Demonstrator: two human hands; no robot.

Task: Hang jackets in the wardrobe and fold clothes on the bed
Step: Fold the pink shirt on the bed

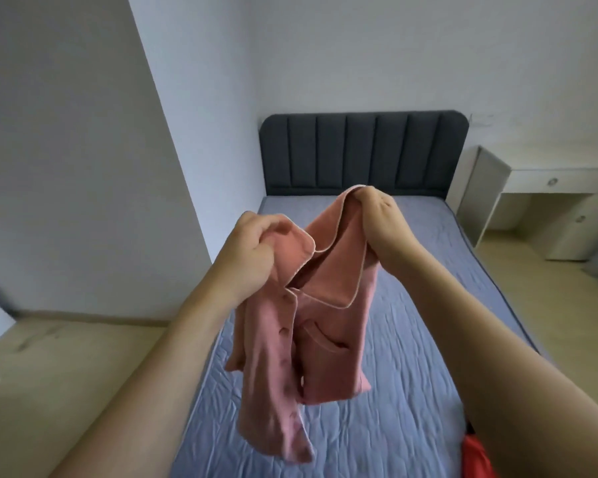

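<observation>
A pink buttoned shirt point(328, 326) with white piping on its collar and a chest pocket hangs in the air over the bed point(422, 357). My left hand point(252, 250) grips the collar on the left side. My right hand point(382, 213) pinches the far shoulder edge, a little higher and further away. The shirt droops between them, with a sleeve dangling down at the lower left. The bed has a blue-grey quilted cover and a dark grey padded headboard point(363, 153).
A red garment point(475, 457) lies at the bed's near right edge, partly behind my right arm. A white desk with drawers point(546, 188) stands to the right of the headboard. A white wall point(83, 150) runs along the left, with wooden floor point(66, 374) beside the bed.
</observation>
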